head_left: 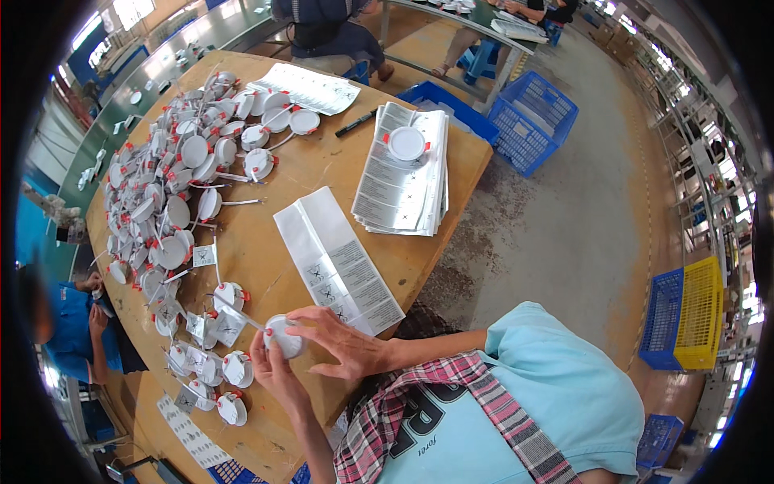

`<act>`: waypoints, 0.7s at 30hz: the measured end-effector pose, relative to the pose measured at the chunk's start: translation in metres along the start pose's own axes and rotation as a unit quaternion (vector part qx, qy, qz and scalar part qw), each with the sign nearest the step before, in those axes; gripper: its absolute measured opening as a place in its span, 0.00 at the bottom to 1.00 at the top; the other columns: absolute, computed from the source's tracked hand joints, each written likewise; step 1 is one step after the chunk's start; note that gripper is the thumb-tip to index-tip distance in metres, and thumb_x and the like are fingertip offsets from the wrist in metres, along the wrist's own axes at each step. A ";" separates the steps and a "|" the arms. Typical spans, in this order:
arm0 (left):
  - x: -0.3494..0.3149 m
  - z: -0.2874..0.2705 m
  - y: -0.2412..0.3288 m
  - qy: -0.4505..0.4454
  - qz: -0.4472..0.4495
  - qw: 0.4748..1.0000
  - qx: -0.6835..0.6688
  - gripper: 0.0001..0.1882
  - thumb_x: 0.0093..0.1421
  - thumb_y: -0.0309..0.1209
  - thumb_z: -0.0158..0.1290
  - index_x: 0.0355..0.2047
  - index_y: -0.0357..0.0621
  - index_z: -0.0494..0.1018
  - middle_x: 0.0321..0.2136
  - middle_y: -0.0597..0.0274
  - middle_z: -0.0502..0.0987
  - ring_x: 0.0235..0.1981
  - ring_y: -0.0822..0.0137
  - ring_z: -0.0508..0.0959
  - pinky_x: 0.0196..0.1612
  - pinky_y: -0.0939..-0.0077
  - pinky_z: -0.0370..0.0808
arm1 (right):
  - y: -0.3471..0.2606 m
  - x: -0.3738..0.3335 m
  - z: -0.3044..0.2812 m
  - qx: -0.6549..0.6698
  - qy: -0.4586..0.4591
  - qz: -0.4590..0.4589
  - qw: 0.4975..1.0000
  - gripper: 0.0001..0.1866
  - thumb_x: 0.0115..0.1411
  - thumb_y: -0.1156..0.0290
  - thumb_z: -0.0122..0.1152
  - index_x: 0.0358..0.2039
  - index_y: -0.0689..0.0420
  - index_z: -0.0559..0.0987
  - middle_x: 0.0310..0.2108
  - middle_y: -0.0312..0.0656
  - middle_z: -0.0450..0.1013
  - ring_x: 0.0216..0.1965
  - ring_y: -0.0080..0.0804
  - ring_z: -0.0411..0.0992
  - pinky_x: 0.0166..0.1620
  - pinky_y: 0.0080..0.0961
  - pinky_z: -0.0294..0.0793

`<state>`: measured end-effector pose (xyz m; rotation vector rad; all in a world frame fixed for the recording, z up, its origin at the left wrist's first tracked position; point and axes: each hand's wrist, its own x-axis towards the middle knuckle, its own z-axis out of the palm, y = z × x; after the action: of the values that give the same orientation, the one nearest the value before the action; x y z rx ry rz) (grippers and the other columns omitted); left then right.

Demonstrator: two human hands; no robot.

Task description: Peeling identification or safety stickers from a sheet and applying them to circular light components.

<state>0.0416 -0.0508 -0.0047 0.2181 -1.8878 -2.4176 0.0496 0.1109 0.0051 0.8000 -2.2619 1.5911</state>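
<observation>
A round white downlight (pixel 284 337) with red clips is gripped in the fingers of my left hand (pixel 278 373), just above the front part of the table. My right hand (pixel 347 345) rests its stretched fingertips on the lamp's rim and face, its thumb apart from it. Beyond my hands lies a long white label sheet (pixel 330 254) with printed blocks, part of it peeled bare-looking. Left of my hands sit several downlights with paper labels on their cables, among them one lamp (pixel 238 369) near my left fingers.
A large heap of downlights (pixel 173 177) covers the table's left side. A stack of label sheets (pixel 401 189) bears one lamp (pixel 406 143), beside a black marker (pixel 356 123). Blue crates (pixel 532 121) stand past the far edge. A co-worker in blue (pixel 72 331) is at left.
</observation>
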 end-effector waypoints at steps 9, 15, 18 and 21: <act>0.056 -0.027 0.001 0.028 0.066 0.958 0.276 0.13 0.61 0.30 0.50 0.43 0.35 0.73 0.38 0.56 0.76 0.40 0.67 0.74 0.44 0.73 0.69 | 0.005 -0.017 -0.055 -0.065 0.122 0.126 0.982 0.22 0.50 0.83 0.56 0.48 0.61 0.70 0.47 0.48 0.65 0.43 0.38 0.68 0.48 0.30 0.68; 0.050 -0.029 -0.006 0.119 0.212 0.863 0.444 0.18 0.59 0.27 0.51 0.49 0.35 0.68 0.50 0.46 0.65 0.53 0.51 0.64 0.55 0.63 0.61 | 0.003 -0.022 -0.058 -0.021 0.127 0.116 0.985 0.16 0.54 0.83 0.53 0.45 0.62 0.72 0.44 0.46 0.66 0.37 0.32 0.70 0.43 0.26 0.70; 0.037 -0.007 0.005 0.143 0.253 0.847 0.445 0.20 0.58 0.24 0.51 0.51 0.35 0.66 0.51 0.45 0.64 0.54 0.50 0.63 0.57 0.62 0.59 | 0.008 -0.015 -0.072 -0.050 0.109 0.109 0.987 0.14 0.54 0.82 0.54 0.42 0.63 0.73 0.40 0.45 0.69 0.36 0.32 0.71 0.42 0.26 0.70; 0.009 0.006 0.003 0.131 0.270 0.835 0.460 0.19 0.57 0.22 0.50 0.50 0.37 0.67 0.49 0.47 0.65 0.55 0.50 0.63 0.58 0.61 0.59 | 0.013 -0.009 -0.081 -0.068 0.085 0.111 0.988 0.11 0.54 0.82 0.54 0.40 0.63 0.75 0.35 0.45 0.71 0.35 0.34 0.72 0.40 0.26 0.71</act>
<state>0.0316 -0.0469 -0.0014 0.0309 -2.3747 -0.9499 0.0416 0.1914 0.0204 0.3742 -2.3693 1.5095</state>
